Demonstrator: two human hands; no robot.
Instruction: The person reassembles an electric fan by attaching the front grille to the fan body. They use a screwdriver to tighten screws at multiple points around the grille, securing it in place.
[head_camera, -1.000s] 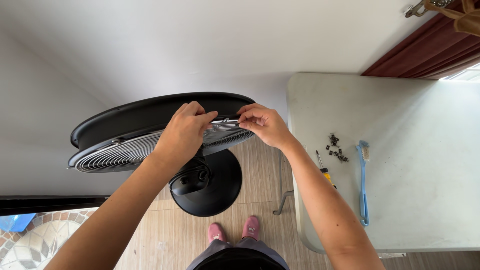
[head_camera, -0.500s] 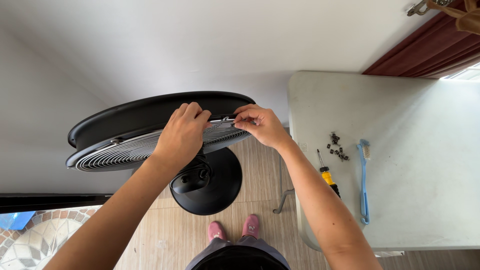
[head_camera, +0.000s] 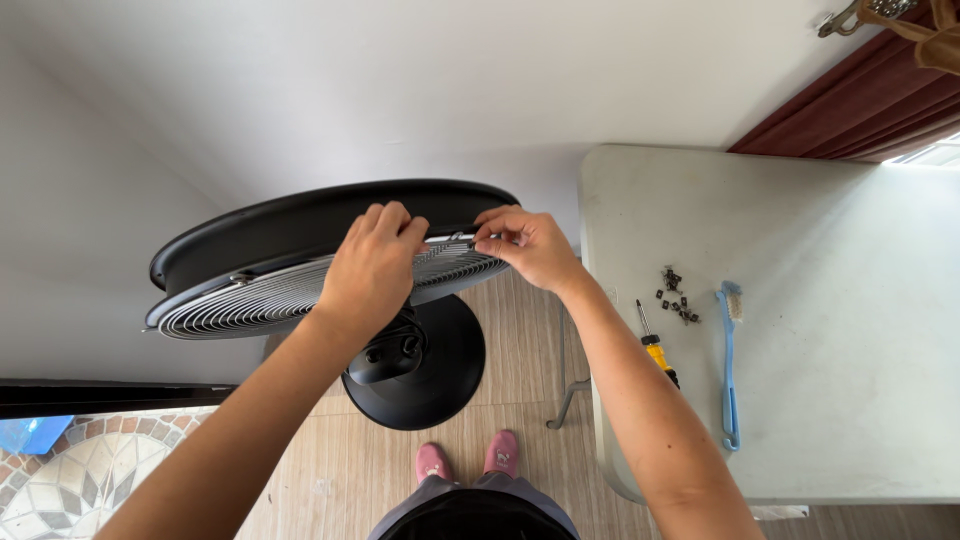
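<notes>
So my left hand (head_camera: 372, 262) is curled over the top edge of the fan's wire grille (head_camera: 300, 290), fingers bunched tight and pinching right where the grille meets the black rim (head_camera: 300, 225). My right hand (head_camera: 525, 245) is just beside it on the same edge, thumb and fingertips squeezed narrow around a small silvery clip (head_camera: 455, 238) that sits on the rim between the two hands. Can't really make out whether the clip is fully seated or loose, it's too small and half hidden under my fingers.

The fan head is tilted so the grille faces down toward me. Another little clip (head_camera: 240, 279) shows further along the rim to the left. Below my hands you can see the black motor housing (head_camera: 385, 358) and under that the round black base (head_camera: 440, 370) standing on the wood-look floor (head_camera: 500, 350). My pink slippers (head_camera: 465, 460) are right below the base.

Off to the right is a white folding table (head_camera: 850, 230), close to my right forearm. On it there's a little pile of dark screws or clips (head_camera: 675, 295), a screwdriver with a yellow and black handle (head_camera: 655, 350) near the table edge, and a light blue brush (head_camera: 728, 365) lying lengthwise just right of those. White wall behind the fan, dark red curtain (head_camera: 850, 110) in the upper right corner, and a bit of patterned tile (head_camera: 60, 480) at lower left.
</notes>
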